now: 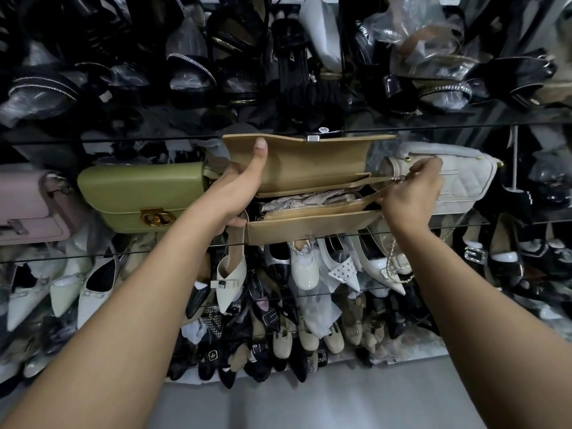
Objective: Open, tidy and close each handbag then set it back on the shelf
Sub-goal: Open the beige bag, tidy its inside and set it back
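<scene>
Thumb raised on the open flap, the left hand gripped one end of the tan handbag, its fingers hidden beneath. The right hand pinched the zipper pull. The handbag hung just before the glass shelf; behind the right hand, a white quilted bag sat partly covered.

My left hand grips the tan handbag at its left end, thumb pressed against the raised flap. My right hand pinches the zip pull at the bag's right end, and the zip lies open over crumpled paper stuffing. A green handbag sits just left on the glass shelf, a white quilted handbag just right, with pale shoes below.
</scene>
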